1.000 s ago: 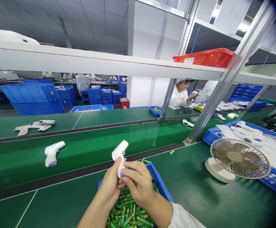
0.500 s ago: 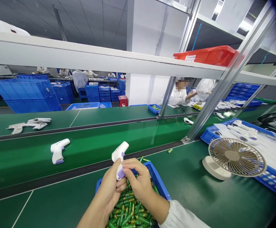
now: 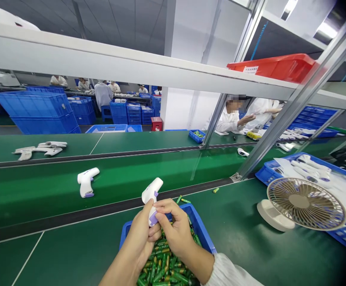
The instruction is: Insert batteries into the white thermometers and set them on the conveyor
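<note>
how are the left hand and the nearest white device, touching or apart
Touching: the head view shows the left hand holding the white device by its handle, thumb against it.

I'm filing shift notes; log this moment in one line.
left hand: holds white thermometer gun | right hand: fingertips at its purple handle panel | below: blue bin, green batteries

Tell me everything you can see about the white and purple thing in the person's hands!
The white and purple gadget is shaped like a toy pistol. It looks like smooth plastic, with a purple trigger-like piece and a purple patch low on the handle. It's tilted, its head slanting up to the picture's right. The left hand wraps the handle, and the right hand's fingers touch it near the purple patch. Fingers hide some of the handle.
</note>
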`<state>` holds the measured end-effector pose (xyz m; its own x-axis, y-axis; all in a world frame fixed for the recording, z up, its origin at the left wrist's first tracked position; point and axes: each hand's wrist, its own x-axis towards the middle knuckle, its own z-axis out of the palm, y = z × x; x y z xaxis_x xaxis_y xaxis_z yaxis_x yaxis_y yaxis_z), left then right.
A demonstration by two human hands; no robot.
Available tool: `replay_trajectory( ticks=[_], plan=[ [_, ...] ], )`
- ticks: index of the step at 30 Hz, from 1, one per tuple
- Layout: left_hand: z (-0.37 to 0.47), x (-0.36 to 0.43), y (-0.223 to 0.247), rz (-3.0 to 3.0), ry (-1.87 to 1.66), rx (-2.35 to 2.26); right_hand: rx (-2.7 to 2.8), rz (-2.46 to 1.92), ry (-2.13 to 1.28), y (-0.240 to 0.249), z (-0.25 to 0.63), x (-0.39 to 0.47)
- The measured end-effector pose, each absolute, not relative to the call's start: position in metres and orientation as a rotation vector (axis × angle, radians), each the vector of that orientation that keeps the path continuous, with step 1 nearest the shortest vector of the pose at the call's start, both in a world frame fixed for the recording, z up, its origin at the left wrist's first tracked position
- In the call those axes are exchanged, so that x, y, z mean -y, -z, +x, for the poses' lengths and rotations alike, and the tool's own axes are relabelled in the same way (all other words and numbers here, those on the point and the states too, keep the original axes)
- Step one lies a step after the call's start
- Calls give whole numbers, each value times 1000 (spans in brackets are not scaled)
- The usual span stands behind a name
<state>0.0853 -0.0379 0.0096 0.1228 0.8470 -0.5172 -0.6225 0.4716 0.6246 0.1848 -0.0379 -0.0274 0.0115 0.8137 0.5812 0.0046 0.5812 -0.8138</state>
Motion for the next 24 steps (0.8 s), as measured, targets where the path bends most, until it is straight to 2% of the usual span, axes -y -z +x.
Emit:
replay_trajectory(
  ticks=[4,7,12,17,24],
  plan=[
    [78,36,-7,324,-1073,-938,1473,-780,-699,34,184,38],
    [62,16,3,605,-1099,-1018,1594,-860,-612,37,184,38],
    [28,-67,35,1322,-952,-1764,1808,-992,-497,37,182,41],
    [14,-129,60,1386,-879,-2002,2057,-1134,-424,44,179,40],
    [23,-147,70,1194,-953,-1877,2157,-1264,-413,51,177,34]
  ],
)
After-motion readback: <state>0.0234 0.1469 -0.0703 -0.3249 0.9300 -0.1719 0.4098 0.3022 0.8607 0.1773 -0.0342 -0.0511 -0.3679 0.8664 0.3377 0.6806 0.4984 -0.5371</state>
